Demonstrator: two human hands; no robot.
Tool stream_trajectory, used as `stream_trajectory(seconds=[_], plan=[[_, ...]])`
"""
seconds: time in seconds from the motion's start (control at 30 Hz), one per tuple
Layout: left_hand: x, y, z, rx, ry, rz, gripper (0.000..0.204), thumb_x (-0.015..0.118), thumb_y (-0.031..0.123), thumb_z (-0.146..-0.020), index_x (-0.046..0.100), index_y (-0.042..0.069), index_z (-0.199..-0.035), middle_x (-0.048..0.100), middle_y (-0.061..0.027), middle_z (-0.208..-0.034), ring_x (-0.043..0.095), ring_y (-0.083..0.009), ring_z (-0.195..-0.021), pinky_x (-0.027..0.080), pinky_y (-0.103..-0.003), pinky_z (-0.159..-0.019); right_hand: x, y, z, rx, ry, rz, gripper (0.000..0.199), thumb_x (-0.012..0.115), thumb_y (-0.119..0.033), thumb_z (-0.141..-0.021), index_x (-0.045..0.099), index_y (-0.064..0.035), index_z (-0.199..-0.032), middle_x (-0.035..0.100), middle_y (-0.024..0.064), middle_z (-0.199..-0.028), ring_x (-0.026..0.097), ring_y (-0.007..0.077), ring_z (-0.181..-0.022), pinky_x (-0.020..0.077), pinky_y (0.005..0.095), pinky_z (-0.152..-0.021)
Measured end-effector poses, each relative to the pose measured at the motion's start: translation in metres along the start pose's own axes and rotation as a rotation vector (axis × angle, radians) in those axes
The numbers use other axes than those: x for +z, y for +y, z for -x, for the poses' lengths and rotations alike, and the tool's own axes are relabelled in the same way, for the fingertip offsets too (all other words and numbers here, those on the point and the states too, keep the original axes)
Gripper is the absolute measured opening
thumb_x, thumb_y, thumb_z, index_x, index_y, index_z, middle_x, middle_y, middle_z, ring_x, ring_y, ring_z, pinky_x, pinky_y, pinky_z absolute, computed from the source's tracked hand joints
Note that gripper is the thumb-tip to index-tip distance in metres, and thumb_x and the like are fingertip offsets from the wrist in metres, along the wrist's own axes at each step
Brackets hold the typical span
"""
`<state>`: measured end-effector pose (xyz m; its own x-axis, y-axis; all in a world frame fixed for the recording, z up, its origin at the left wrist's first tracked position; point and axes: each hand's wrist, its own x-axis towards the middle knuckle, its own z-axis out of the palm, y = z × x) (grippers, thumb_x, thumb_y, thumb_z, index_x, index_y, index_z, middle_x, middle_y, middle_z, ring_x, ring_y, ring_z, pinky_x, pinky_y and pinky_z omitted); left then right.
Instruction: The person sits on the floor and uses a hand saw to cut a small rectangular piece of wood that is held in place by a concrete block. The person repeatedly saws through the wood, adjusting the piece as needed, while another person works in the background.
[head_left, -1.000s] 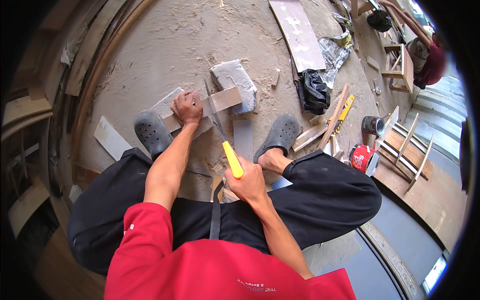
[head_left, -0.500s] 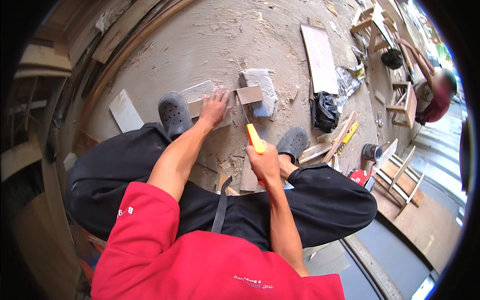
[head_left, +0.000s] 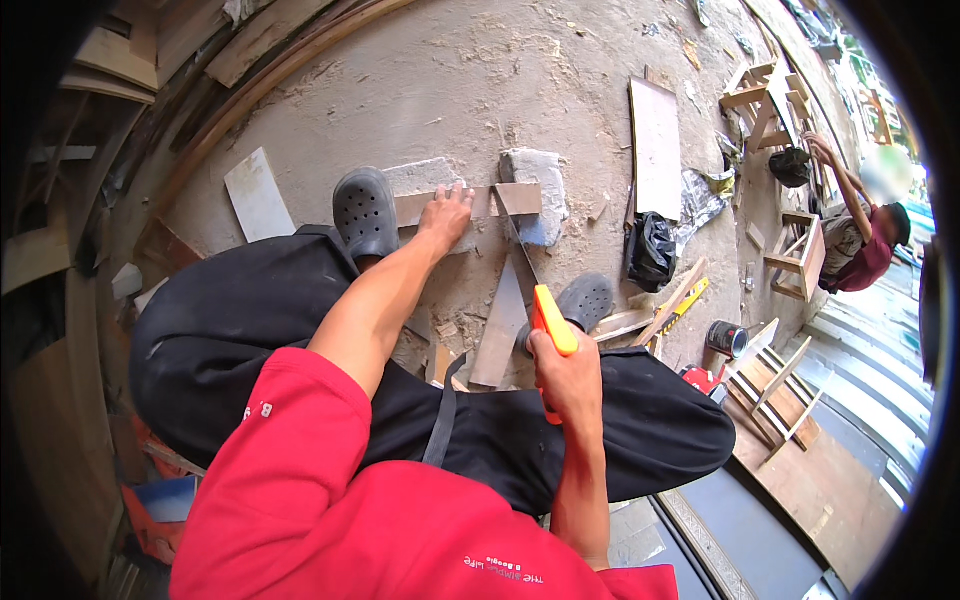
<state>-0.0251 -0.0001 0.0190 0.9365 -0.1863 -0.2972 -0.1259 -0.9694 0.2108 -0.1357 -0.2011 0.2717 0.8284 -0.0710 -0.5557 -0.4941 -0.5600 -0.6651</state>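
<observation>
A short wooden board (head_left: 518,199) lies across two grey concrete blocks, the right block (head_left: 545,228) and the left block (head_left: 418,174). My left hand (head_left: 446,212) presses on the board with its fingers bent over it, holding it down. My right hand (head_left: 568,372) is closed round the orange and yellow handle of a hand saw (head_left: 553,322). The thin blade slants away to the far left, its tip end resting across the board between my left hand and the right block. One grey clog (head_left: 364,215) is beside the board's left end.
Wood offcuts (head_left: 503,325) lie between my feet. To the right are a pale board (head_left: 655,150), a black plastic bag (head_left: 652,250), a yellow level (head_left: 686,308) and a paint can (head_left: 727,338). Another person (head_left: 862,250) is near wooden stools at the far right. Planks (head_left: 265,100) line the left.
My right hand has drawn the saw back toward me and to the right, so more blade shows. My left hand's fingers, flatter before, now bend over the board. The view has shifted slightly.
</observation>
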Motion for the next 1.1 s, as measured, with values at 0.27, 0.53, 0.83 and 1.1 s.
stream_trajectory(seconds=[0.27,0.53,0.83,1.1], plan=[[-0.001,0.002,-0.011,0.064,0.016,-0.033,0.049,0.05,0.006,-0.091,0.047,0.005,-0.14,0.044,-0.0201,-0.141,0.051,-0.0445,-0.121,0.058,-0.045,-0.085,0.024,-0.019,-0.054,-0.066,0.016,0.149,0.03,0.055,-0.025,-0.082,0.061,0.0041,-0.081,0.064,0.0272,-0.08,0.062,0.046,-0.079,0.0481,0.0492,-0.071],[0.001,0.004,0.002,0.085,-0.053,-0.057,0.058,0.063,0.028,-0.089,0.045,0.01,-0.142,0.044,-0.019,-0.14,0.048,-0.04,-0.125,0.056,-0.046,-0.087,0.027,0.001,-0.033,-0.061,0.063,0.093,0.029,0.059,-0.023,-0.083,0.057,0.005,-0.073,0.061,0.029,-0.071,0.063,0.0442,-0.072,0.0482,0.0489,-0.066],[0.016,-0.004,0.0,0.043,0.041,-0.104,0.057,0.063,0.025,-0.089,0.045,0.009,-0.141,0.045,-0.0196,-0.139,0.047,-0.0389,-0.124,0.056,-0.045,-0.086,0.026,0.018,-0.048,-0.152,0.037,0.043,0.029,0.061,-0.024,-0.082,0.057,0.0039,-0.074,0.061,0.0249,-0.068,0.061,0.0416,-0.065,0.0473,0.0472,-0.063],[-0.004,0.001,-0.01,0.01,-0.092,-0.065,0.055,0.059,0.014,-0.09,0.044,0.005,-0.141,0.046,-0.0218,-0.136,0.052,-0.041,-0.119,0.055,-0.046,-0.088,0.041,0.039,-0.025,-0.058,-0.066,-0.286,0.037,0.07,-0.033,-0.087,0.058,0.0015,-0.08,0.052,0.0039,-0.061,0.046,0.0106,-0.059,0.0413,0.0317,-0.055]])
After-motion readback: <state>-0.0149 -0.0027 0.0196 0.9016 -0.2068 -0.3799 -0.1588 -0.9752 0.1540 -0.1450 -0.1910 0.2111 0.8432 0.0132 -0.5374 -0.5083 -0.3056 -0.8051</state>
